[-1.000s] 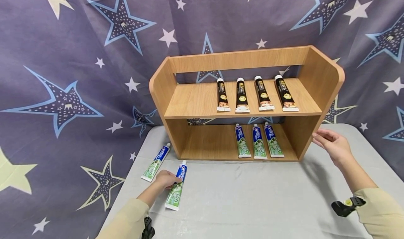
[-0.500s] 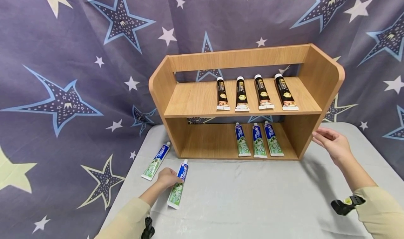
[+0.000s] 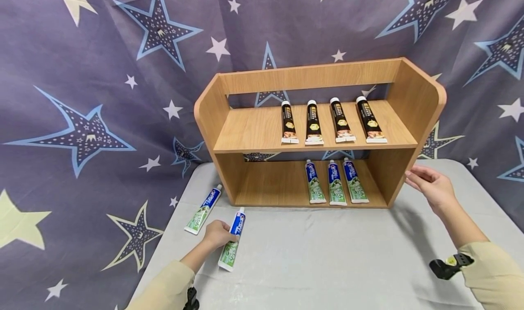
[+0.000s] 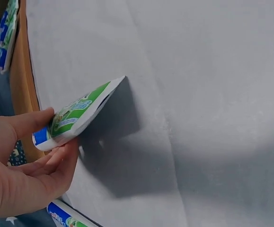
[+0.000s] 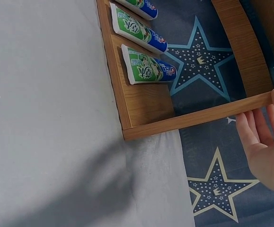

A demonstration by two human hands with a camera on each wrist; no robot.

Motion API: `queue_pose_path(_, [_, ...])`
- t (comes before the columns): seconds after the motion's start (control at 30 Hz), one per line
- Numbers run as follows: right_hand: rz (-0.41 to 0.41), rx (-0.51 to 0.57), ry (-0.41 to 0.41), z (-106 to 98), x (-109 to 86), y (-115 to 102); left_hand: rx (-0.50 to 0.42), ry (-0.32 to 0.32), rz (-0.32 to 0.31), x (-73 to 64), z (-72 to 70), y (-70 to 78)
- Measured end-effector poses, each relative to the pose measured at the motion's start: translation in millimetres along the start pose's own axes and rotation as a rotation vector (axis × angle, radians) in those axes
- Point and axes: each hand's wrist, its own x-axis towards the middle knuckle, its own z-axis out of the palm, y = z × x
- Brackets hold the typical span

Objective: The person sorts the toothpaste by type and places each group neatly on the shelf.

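My left hand [image 3: 217, 235] pinches a blue, green and white toothpaste tube [image 3: 228, 254] between thumb and fingers, in front of the wooden shelf's left corner. In the left wrist view this tube [image 4: 75, 116] is tilted, its shadow spread over the tabletop. A second such toothpaste tube [image 3: 203, 210] lies on the table left of the shelf. At the right, my right hand [image 3: 435, 189] holds the side panel of the two-tier wooden shelf [image 3: 311, 78]; in the right wrist view, its thumb is at the panel's edge and its fingers [image 5: 251, 128] against the outer face.
Several black toothpaste tubes [image 3: 314, 123] lie in a row on the upper tier. Three blue-green toothpaste tubes [image 3: 335, 185] lie toward the right of the lower tier. A star-patterned curtain [image 3: 123, 42] hangs behind the grey-covered table [image 3: 319, 264].
The left hand and its toothpaste tube have shifted slightly right, and the tube's lower end has come up a little. The right hand stays at the shelf's side.
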Motion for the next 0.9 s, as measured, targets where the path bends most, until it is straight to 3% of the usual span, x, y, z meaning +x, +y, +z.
queue_pose_path(0.07, [-0.009,-0.001,-0.011,4,-3.8,-3,-0.002,0.004,-0.014,0.2,1.1,-0.3])
queue_pose_path(0.17, [-0.001,0.01,-0.055,29,-24.6,-28,-0.004,0.012,-0.034,1.3,2.5,-1.6])
queue_pose_path(0.27, [0.017,0.048,-0.05,49,-40.1,-45,-0.011,0.014,-0.054,2.4,3.0,-2.3])
queue_pose_path(0.37, [0.017,0.028,-0.057,54,-45.4,-50,-0.028,0.001,-0.062,3.5,2.5,-1.5])
queue_pose_path(0.53, [-0.003,0.006,-0.061,20,-18.1,-21,-0.162,-0.099,-0.101,7.8,3.4,1.1])
queue_pose_path(0.7, [-0.033,-0.045,-0.032,-41,34.3,41,-0.304,-0.222,-0.154,11.7,10.8,2.4])
queue_pose_path(0.9, [0.021,-0.055,-0.028,-9,5.9,7,-0.366,-0.296,-0.155,14.9,21.0,8.3])
